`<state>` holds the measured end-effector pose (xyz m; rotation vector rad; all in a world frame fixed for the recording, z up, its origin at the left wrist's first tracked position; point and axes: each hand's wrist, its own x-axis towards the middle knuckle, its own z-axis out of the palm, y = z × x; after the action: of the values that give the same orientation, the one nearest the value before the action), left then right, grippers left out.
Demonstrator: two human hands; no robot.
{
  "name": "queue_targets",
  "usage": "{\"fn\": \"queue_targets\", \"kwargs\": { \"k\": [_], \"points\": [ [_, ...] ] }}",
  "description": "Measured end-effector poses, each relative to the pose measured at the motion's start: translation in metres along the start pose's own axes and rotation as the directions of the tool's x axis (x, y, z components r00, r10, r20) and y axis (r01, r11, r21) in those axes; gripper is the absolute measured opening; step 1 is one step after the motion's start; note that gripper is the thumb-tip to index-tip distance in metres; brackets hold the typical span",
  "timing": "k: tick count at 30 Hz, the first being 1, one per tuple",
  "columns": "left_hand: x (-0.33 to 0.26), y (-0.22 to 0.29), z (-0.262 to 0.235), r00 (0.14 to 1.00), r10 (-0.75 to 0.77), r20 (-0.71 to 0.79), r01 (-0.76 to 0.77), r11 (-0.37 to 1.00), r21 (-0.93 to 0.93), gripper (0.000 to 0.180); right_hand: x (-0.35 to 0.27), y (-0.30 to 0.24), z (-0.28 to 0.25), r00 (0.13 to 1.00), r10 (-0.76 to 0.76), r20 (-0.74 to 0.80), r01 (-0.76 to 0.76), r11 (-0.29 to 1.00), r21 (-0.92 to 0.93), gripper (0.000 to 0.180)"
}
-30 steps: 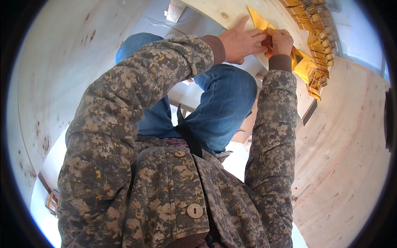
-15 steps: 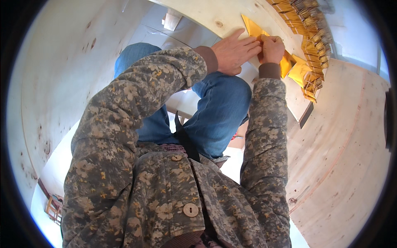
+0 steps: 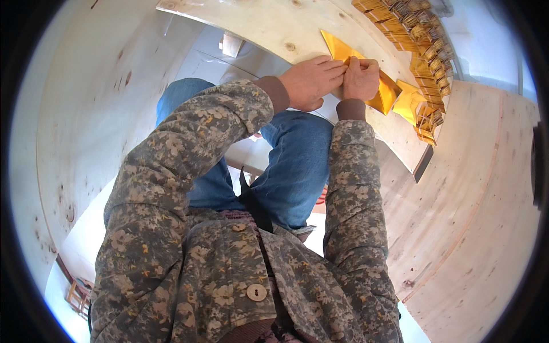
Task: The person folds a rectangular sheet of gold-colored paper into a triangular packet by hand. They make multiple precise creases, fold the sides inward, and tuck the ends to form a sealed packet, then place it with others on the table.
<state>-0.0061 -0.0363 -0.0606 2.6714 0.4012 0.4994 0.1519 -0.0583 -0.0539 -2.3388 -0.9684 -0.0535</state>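
Observation:
A sheet of gold paper (image 3: 337,47), folded to a point at its far left end, lies slantwise on the wooden board (image 3: 274,34). My left hand (image 3: 313,82) reaches in from the left, its fingers close together and their tips at the paper's near edge. Right beside it, my right hand (image 3: 361,79) is closed in a pinch on the same paper, knuckles up. The two hands' fingertips meet, hiding the middle of the sheet. Just right of it rests a second folded gold piece (image 3: 408,102), touched by neither hand.
A long curved row of packed gold folded pieces (image 3: 424,43) lines the board's far right side. The board's dark end (image 3: 423,163) juts out near a pale wooden panel (image 3: 457,228). My knees in blue jeans (image 3: 297,154) are below the board. Another wooden panel (image 3: 97,103) stands left.
Both hands and the gold paper appear slightly lower and further left in the view. My left fingers, more spread before, are now drawn together near the right hand's fingertips.

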Motion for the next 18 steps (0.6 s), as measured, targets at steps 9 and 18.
{"fn": "queue_targets", "kwargs": {
  "k": [9,18],
  "points": [
    [-0.007,-0.023,-0.007,0.963,-0.156,-0.221,0.186,0.975,0.122,0.085,-0.002,-0.004,-0.001,1.000,-0.015,-0.021,0.015,1.000,-0.017,0.021],
    [-0.008,-0.029,-0.018,0.902,-0.348,-0.253,0.413,0.868,0.276,0.085,-0.002,-0.003,-0.002,1.000,0.006,-0.007,-0.006,1.000,-0.003,0.022]
  ]
}}
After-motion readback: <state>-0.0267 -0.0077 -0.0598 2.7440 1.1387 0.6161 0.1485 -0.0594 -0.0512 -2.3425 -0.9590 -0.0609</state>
